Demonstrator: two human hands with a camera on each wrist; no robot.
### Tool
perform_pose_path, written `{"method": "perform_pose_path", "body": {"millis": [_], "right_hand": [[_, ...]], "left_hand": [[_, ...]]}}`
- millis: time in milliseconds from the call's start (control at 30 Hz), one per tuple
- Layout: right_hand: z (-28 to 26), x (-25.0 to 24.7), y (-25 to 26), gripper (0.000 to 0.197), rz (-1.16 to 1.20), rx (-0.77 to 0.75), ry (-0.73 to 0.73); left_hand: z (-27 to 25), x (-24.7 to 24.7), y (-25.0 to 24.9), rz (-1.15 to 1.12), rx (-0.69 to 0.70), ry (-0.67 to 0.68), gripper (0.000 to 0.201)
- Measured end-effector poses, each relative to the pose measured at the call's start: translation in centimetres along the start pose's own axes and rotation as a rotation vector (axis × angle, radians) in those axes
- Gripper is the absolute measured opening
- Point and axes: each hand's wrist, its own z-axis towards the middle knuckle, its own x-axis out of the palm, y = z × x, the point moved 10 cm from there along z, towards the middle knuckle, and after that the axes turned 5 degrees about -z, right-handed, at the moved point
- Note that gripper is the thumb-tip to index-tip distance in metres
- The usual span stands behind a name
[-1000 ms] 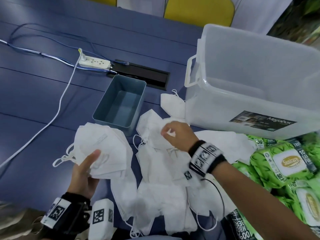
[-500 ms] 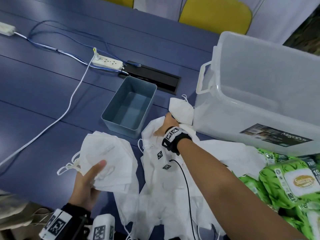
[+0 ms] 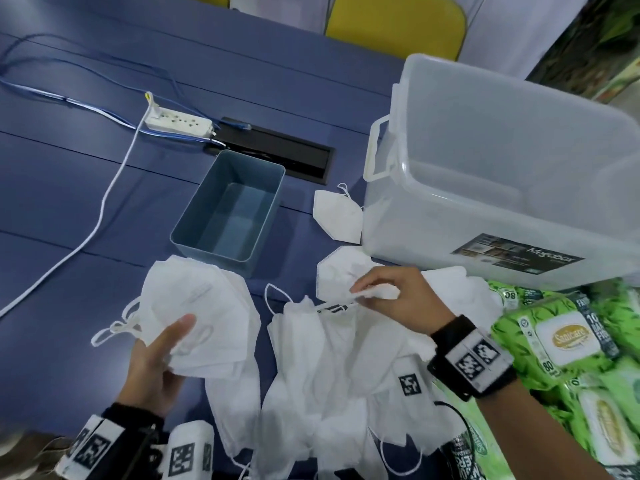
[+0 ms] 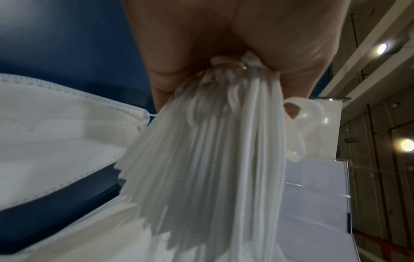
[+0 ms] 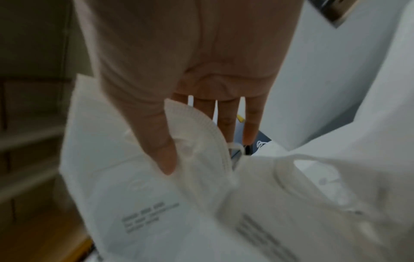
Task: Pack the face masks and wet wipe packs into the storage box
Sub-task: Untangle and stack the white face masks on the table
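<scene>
Left grip (image 3: pixel 156 362) clenched round a fanned stack of masks (image 3: pixel 204 317), held edge-on to gather more. Right grip (image 3: pixel 391 296) pinching one mask (image 3: pixel 375 292) off the loose pile (image 3: pixel 332 375) beneath it. Storage box (image 3: pixel 485 188) beyond the right grip, apparently empty; wipe packs (image 3: pixel 561 344) beside that wrist.

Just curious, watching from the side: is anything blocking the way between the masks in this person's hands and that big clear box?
Nothing visible does. The left hand holds a stack of masks and the right hand pinches one mask just in front of the clear storage box. The box has no lid on, and only its near wall has to be cleared.
</scene>
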Motion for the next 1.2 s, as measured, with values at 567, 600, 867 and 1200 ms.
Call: {"method": "perform_pose_path", "body": {"millis": [567,600,867,1200], "right_hand": [[17.6,1.2,-5.8,0.045,-0.303,0.454,-0.215],[18.6,1.2,-6.3,0.049,-0.416,0.477,-0.195],[20.9,1.1,-9.7,0.063,-0.691,0.586,-0.031],[11.8,-2.0,0.6,0.024,-0.035,0.093,-0.455]], "left_hand": [[0.0,2.7,0.9,0.141,0.022,0.085,0.052],[-0.1,1.9,0.7,0.144,0.03,0.066,0.053],[-0.4,-2.9,-0.7,0.183,0.073,-0.048,0.058],[0.4,1.7,0.6,0.142,0.007,0.035,0.055]]}}
